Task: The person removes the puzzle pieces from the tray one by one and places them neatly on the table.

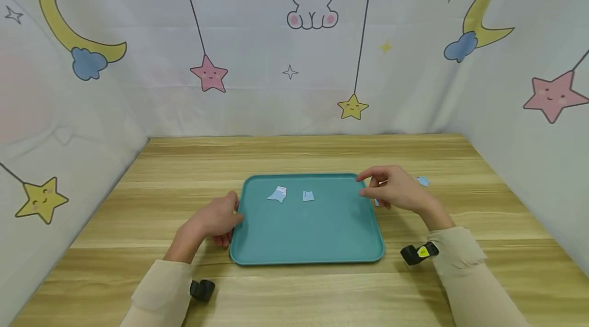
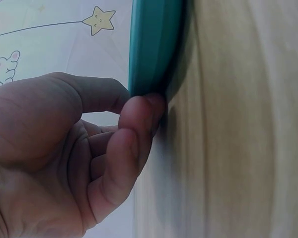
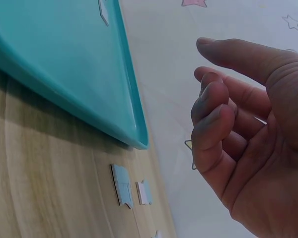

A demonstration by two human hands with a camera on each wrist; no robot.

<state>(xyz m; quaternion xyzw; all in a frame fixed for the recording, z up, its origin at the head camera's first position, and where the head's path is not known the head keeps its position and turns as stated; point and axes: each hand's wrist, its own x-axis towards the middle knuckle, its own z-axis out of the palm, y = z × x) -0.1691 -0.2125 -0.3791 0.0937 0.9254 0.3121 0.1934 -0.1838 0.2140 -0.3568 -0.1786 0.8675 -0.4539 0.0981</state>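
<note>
The left hand (image 1: 220, 219) pinches the teal tray (image 1: 306, 230) at its left edge, thumb against the rim and fingertips tucked beneath. The tray lies near the middle of the wooden table (image 1: 299, 291), its long sides running along the table's far edge. The right hand (image 1: 395, 187) hovers by the tray's right edge, near the far right corner, thumb and index finger parted, other fingers loosely bent, holding nothing. Toward the tray's far edge lie two light-blue pieces: a pointed one (image 1: 278, 194) nearer the far left corner and a squarish one (image 1: 308, 195) near the middle. Another blue piece (image 1: 423, 181) lies on the table, beyond the tray's right edge.
</note>
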